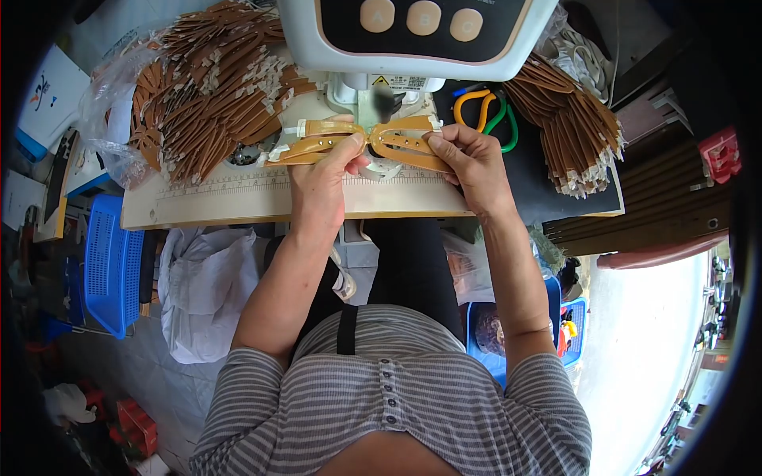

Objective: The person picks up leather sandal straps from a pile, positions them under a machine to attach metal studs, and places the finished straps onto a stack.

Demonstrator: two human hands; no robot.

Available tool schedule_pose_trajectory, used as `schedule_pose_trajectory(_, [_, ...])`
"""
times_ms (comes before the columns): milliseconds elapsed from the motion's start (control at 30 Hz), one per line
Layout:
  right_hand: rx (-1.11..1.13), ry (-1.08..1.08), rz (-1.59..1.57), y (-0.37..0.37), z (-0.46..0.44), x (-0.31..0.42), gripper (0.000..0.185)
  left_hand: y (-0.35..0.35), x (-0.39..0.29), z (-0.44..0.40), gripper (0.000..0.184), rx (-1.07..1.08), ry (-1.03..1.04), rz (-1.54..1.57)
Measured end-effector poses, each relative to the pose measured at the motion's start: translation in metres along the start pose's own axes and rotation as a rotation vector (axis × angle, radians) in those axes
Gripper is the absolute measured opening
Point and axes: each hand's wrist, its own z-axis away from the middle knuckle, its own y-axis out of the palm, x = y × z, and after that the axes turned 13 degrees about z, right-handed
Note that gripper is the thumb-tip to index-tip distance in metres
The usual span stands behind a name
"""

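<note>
Between my two hands is a tan cross-shaped sandal strap piece (401,143) with small studs along its bands and white pieces at its ends. My left hand (321,178) grips the left half, thumb on top near the middle. With thumb and fingers, my right hand (476,166) pinches the right end. The piece's centre lies under a white machine (421,59) with buttons A, B and C. Below the head, a dark part (383,101) of the machine is blurred. The front of the worktable (238,208), printed with a ruler scale, lies under both hands.
Large bundles of brown straps (214,103) lie at left, with another bundle (567,119) at right. Cutters with orange and green handles (494,119) rest on a dark mat (532,190). Below stand a blue basket (111,266) and a white bag (206,293).
</note>
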Motion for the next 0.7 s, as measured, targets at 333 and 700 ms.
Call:
schedule_pose_trajectory(333, [-0.076, -0.017, -0.025, -0.016, 0.012, 0.0, 0.012, -0.006, -0.001, -0.006, 0.012, 0.029, -0.023, 0.001])
schedule_pose_trajectory(700, [-0.079, 0.014, 0.027, -0.016, 0.012, 0.006, 0.012, -0.002, -0.002, -0.006, 0.013, -0.006, -0.008, -0.126])
